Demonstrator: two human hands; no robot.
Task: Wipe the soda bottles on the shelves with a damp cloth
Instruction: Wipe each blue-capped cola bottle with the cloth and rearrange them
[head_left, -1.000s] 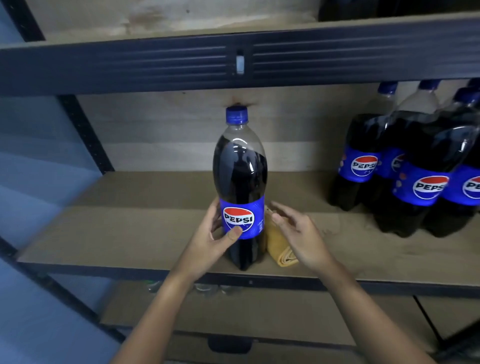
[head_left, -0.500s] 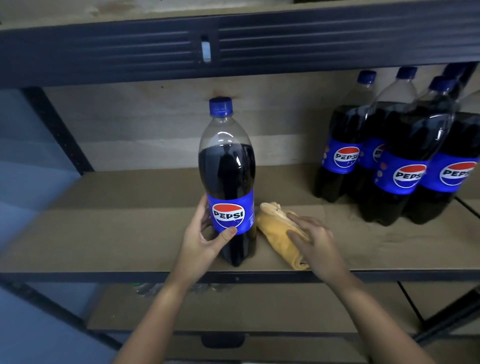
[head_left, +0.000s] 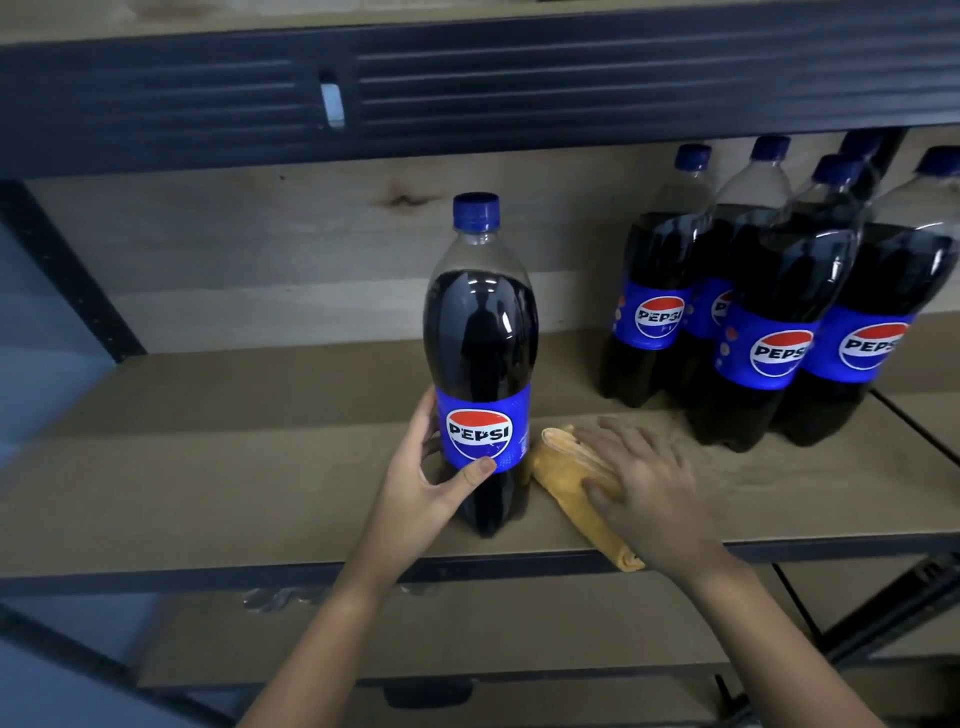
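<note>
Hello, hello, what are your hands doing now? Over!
Left hand grips lone bottle, upright on shelf. Right hand lies on yellow cloth. Nothing in the way.

Your count: bottles, cloth, hands

You have one bottle (head_left: 480, 364) standing alone, at least five more grouped (head_left: 769, 312) at right, one cloth (head_left: 571, 467), two hands on one shelf (head_left: 234, 467).

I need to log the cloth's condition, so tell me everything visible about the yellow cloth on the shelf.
The yellow cloth looks like soft fabric, rolled or folded into a long bundle with layered edges showing at its far end. It lies flat on the brown shelf board, running diagonally from beside the lone Pepsi bottle toward the front edge, which its near end slightly overhangs. The right hand rests on its middle, fingers spread. It lies close against the bottle's base; contact is unclear. Dampness cannot be judged.
</note>
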